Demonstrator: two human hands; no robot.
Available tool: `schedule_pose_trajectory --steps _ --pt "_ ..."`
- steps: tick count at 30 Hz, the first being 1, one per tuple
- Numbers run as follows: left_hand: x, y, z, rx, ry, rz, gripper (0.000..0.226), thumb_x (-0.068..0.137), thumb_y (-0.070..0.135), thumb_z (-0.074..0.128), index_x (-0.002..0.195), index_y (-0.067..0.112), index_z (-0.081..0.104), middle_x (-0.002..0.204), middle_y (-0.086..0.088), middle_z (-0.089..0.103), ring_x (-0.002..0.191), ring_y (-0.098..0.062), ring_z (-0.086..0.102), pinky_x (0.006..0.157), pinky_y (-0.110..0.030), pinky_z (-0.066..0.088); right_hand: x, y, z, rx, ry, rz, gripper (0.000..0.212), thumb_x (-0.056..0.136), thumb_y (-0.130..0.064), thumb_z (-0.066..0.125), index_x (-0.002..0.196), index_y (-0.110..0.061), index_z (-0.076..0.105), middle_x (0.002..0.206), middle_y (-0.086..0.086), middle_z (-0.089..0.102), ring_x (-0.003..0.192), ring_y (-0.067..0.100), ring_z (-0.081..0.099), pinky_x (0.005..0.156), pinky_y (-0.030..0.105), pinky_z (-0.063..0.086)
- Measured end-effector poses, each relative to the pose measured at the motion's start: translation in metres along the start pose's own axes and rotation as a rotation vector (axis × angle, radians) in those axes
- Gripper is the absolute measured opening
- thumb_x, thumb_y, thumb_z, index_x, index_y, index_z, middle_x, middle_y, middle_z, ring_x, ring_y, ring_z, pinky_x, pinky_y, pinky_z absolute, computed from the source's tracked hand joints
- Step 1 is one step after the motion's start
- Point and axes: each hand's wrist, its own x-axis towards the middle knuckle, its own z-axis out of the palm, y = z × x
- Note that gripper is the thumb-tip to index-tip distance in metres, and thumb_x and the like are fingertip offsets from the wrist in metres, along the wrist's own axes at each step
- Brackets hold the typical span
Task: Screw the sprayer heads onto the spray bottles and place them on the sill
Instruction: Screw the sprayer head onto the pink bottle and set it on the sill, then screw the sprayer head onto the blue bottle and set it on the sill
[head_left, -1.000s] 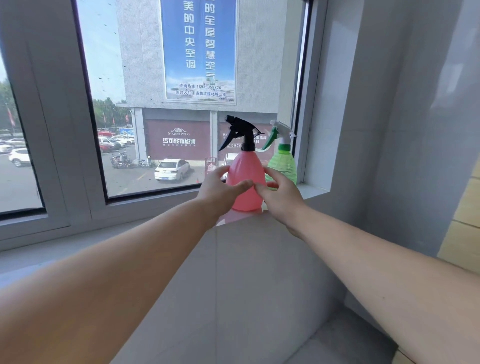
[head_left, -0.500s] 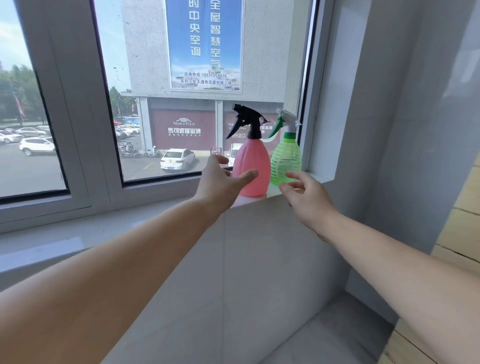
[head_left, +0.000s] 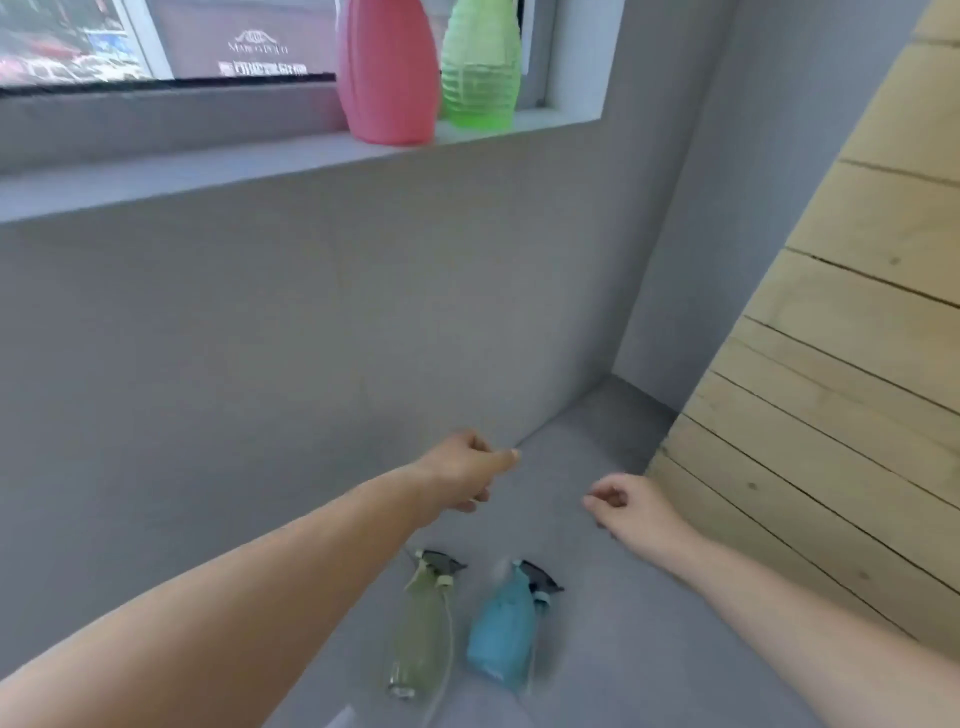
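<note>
Up top, the pink bottle (head_left: 387, 73) and green bottle (head_left: 480, 67) lose their heads to the frame edge. Below both loosely curled, empty hands, left hand (head_left: 462, 475) and right hand (head_left: 631, 506), lie the blurred clear bottle (head_left: 418, 629) and blue bottle (head_left: 501, 631).

The translucent pink plastic bottle (head_left: 388, 73) and ribbed green plastic bottle (head_left: 480, 67) look smooth; the grey sill (head_left: 208, 163) matt; the pale wooden plank panel (head_left: 857, 312) bare, knotty.

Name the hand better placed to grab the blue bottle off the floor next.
Right, probably. The right hand hangs empty on the blue bottle's side, while the left hand, also empty, is nearer the yellowish bottle beside it.
</note>
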Motion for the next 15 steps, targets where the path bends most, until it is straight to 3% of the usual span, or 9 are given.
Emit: schedule_pose_trajectory --steps 3,7,10,13,15 --pt "0.030 -0.051 0.044 0.143 -0.073 -0.117 0.038 0.099 0.043 0.067 0.113 0.009 0.056 0.088 -0.005 0.058 0.082 -0.022 0.060 0.070 -0.029 0.052 -0.001 0.064 0.032 0.001 -0.087 0.155 0.017 0.091 -0.021 0.068 0.097 -0.006 0.072 0.082 0.006 0.067 0.080 0.022 0.062 0.070 0.028 0.044" --pt "0.059 -0.104 0.091 0.216 -0.131 -0.213 0.055 0.096 0.041 0.070 0.134 0.003 0.059 0.100 -0.002 0.060 0.087 -0.017 0.059 0.057 -0.017 0.046 0.011 0.117 0.075 0.064 -0.119 0.291 0.019 0.089 -0.022 0.070 0.097 -0.006 0.074 0.089 0.010 0.070 0.083 0.023 0.065 0.074 0.032 0.051" --pt "0.077 -0.137 0.119 0.183 -0.139 -0.305 0.077 0.092 0.045 0.074 0.149 0.005 0.043 0.143 -0.010 0.056 0.125 -0.025 0.059 0.084 -0.023 0.045 0.028 0.138 0.109 0.087 -0.123 0.340 0.028 0.085 -0.030 0.073 0.102 -0.008 0.073 0.100 0.010 0.072 0.095 0.027 0.068 0.084 0.034 0.052" --pt "0.096 -0.162 0.139 0.183 -0.138 -0.353 0.088 0.088 0.048 0.078 0.153 0.007 0.036 0.150 -0.012 0.052 0.132 -0.028 0.057 0.098 -0.031 0.050 0.053 0.152 0.140 0.083 -0.097 0.387 0.049 0.082 -0.040 0.075 0.119 -0.009 0.067 0.119 0.010 0.068 0.109 0.026 0.065 0.090 0.030 0.048" --pt "0.101 -0.174 0.145 0.202 -0.127 -0.372 0.088 0.085 0.049 0.080 0.149 0.008 0.037 0.148 -0.012 0.053 0.128 -0.029 0.059 0.096 -0.034 0.052 0.066 0.153 0.152 0.075 -0.079 0.402 0.059 0.079 -0.044 0.077 0.124 -0.009 0.064 0.125 0.012 0.066 0.113 0.028 0.064 0.093 0.030 0.049"
